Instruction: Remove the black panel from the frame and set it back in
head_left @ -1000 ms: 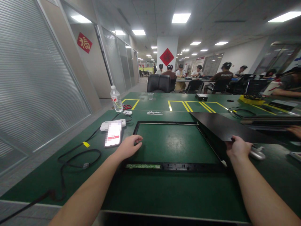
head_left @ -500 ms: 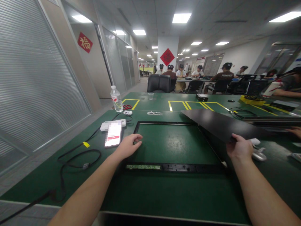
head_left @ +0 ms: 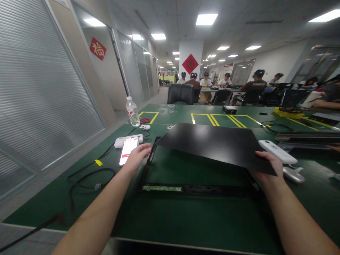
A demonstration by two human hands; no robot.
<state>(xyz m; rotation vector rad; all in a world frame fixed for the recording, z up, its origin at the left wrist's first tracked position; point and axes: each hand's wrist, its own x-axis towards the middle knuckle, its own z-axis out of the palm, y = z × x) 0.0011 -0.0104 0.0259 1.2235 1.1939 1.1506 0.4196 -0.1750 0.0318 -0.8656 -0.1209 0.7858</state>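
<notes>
A black rectangular frame point(head_left: 191, 188) lies flat on the green table point(head_left: 186, 219), with a green circuit strip in its near edge. My right hand point(head_left: 267, 166) grips the near right corner of a thin black panel point(head_left: 212, 141) and holds it tilted just above the frame. My left hand point(head_left: 138, 156) hovers at the frame's far left corner, fingers loosely curled, close to the panel's left edge. I cannot see whether it touches the panel or the frame.
A phone point(head_left: 128, 150) and white power strip point(head_left: 119, 142) lie left of the frame, with black cables point(head_left: 87, 177) trailing to the table edge. A water bottle point(head_left: 132, 112) stands farther back. White devices point(head_left: 277, 152) lie right. Several people sit at distant tables.
My right hand has swung the black panel leftward from the right side until it hangs over the frame. My left hand has lifted and shifted slightly left and farther along the frame's left side.
</notes>
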